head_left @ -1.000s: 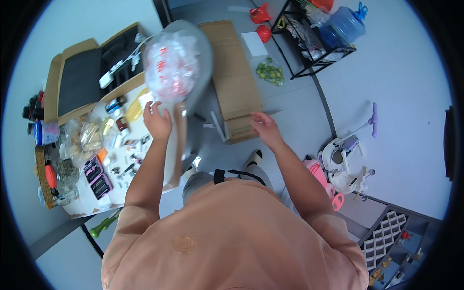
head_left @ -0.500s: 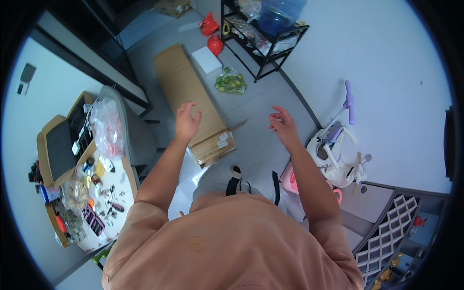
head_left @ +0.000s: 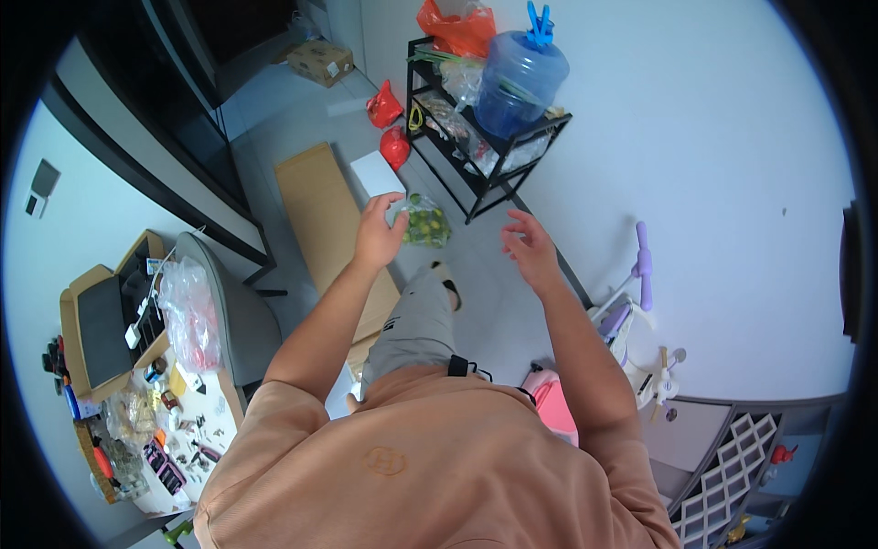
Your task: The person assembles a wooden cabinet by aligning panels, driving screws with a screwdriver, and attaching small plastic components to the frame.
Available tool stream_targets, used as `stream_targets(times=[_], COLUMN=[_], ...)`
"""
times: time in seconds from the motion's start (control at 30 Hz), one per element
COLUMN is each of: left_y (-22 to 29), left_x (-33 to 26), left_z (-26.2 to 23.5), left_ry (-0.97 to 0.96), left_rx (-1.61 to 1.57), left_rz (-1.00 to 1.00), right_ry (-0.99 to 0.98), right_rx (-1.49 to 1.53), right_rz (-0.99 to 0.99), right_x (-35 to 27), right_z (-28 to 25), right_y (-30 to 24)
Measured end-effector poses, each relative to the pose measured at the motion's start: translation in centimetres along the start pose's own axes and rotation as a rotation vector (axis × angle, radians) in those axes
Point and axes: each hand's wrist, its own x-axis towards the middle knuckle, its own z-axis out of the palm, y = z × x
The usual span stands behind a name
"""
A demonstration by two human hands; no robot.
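My left hand is held out ahead of me, empty, with the thumb apart from lightly bent fingers. In the picture it overlaps the edge of a clear bag of green and yellow produce on the floor; I see no grip on it. My right hand is also raised and empty, its fingers loosely curled and apart, in front of the grey floor near the wall. Beyond the left hand lie a white box and a long brown cardboard box. One of my feet is stepped forward below the bag.
A black shelf rack holds a blue water jug and bags. Red bags lie beside it. At right stands a white and purple child's ride-on and a pink item. At left are a grey chair and a cluttered table.
I have stepped forward, so the rack, bags and cardboard appear lower and nearer. Both hands stay raised and empty; the left now overlaps the produce bag in view.
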Motion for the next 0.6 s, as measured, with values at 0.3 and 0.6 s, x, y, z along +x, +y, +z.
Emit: stream_targets(times=[0.3, 0.6], left_y=[-12.1, -17.5], left_x=[13.2, 26.0], left_z=[-1.4, -13.8], left_ry=[0.213, 0.328], left_rx=[-0.087, 0.165], left_rz=[-0.164, -0.401], right_ry=[-0.264, -0.432], right_rx=[-0.216, -0.01], right_rz=[-0.271, -0.31], right_x=[22.7, 44.1], right_z=[9.2, 23.3], right_y=[-1.4, -7.8])
